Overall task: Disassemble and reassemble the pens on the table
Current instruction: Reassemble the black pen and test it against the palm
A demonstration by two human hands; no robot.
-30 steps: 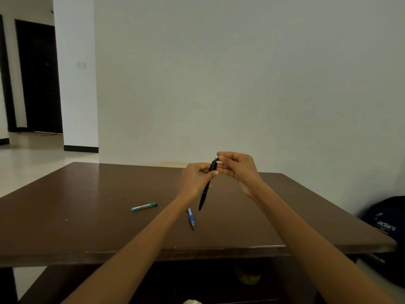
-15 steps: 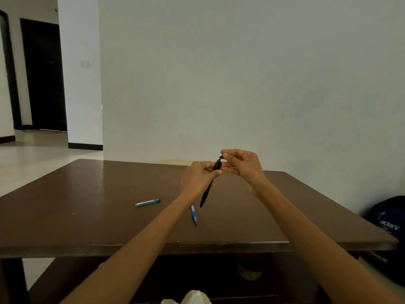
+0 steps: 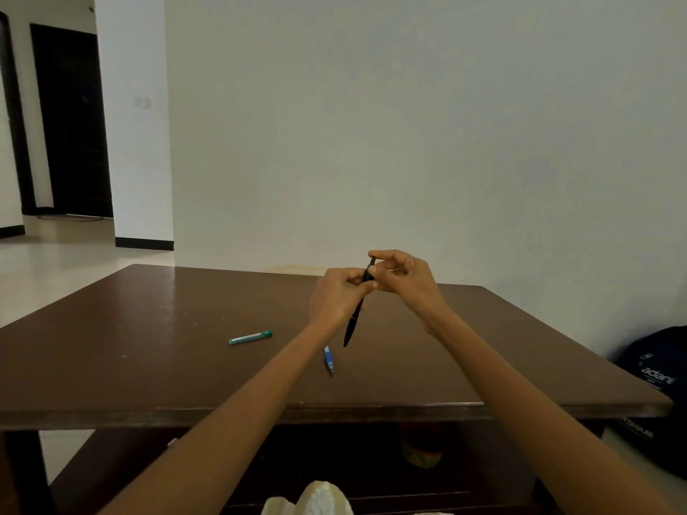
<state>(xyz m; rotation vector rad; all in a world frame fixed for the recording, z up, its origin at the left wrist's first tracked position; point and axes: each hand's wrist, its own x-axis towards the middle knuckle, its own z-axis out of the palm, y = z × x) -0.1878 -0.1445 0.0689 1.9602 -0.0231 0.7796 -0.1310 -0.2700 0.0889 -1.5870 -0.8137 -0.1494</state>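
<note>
A black pen hangs tip-down above the brown table. My left hand grips its upper barrel. My right hand pinches the pen's top end between thumb and fingers, just right of the left hand. A green and white pen lies on the table to the left. A blue and white pen lies beside my left forearm, partly hidden by it.
The table's front edge runs across below my forearms. A dark blue bag sits on the floor at the right. A colourful object shows on the shelf under the table. A white wall stands close behind.
Both hands stay on the black pen. My right hand's fingers have shifted at the pen's top end. The view has drifted slightly to the right.
</note>
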